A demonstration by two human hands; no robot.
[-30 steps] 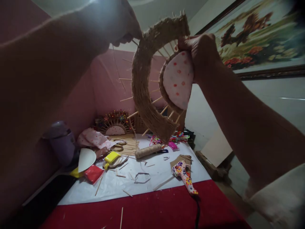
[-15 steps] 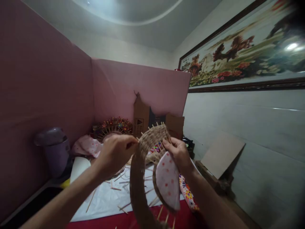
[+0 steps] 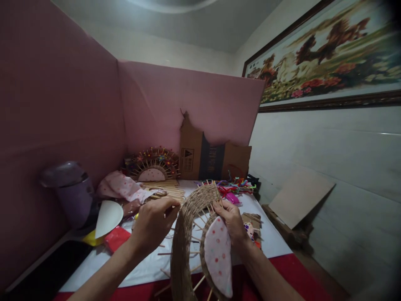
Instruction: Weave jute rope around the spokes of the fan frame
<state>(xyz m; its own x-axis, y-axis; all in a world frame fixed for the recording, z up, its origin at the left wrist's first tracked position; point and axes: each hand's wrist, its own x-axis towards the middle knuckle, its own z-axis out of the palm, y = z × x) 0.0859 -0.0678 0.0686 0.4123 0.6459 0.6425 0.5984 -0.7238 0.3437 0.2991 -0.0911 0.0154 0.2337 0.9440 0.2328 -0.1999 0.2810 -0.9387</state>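
A half-round woven piece point(image 3: 183, 238), made of brown twine on thin sticks, stands tilted in front of me. Inside its woven band sits a white half-circle of fabric point(image 3: 217, 253) with red dots, joined to it by bare sticks. My right hand point(image 3: 232, 223) grips the piece near its upper end, thumb on the sticks. At the band's outer left edge, my left hand point(image 3: 155, 221) is closed in a pinch beside the stick tips. What lies between those fingers is too small to make out.
Behind stands a similar decorated piece point(image 3: 153, 167) with coloured beads, beside cardboard point(image 3: 213, 159). Bundled sticks point(image 3: 172, 192), dotted cloth point(image 3: 120, 186), a white half-disc point(image 3: 109, 219), and bright pipe cleaners point(image 3: 239, 186) lie on the table. A purple bin point(image 3: 73, 200) stands left.
The view has tipped downward, so more of the table shows. The woven piece is still in my right hand, and my left hand stays pinched at its outer edge.
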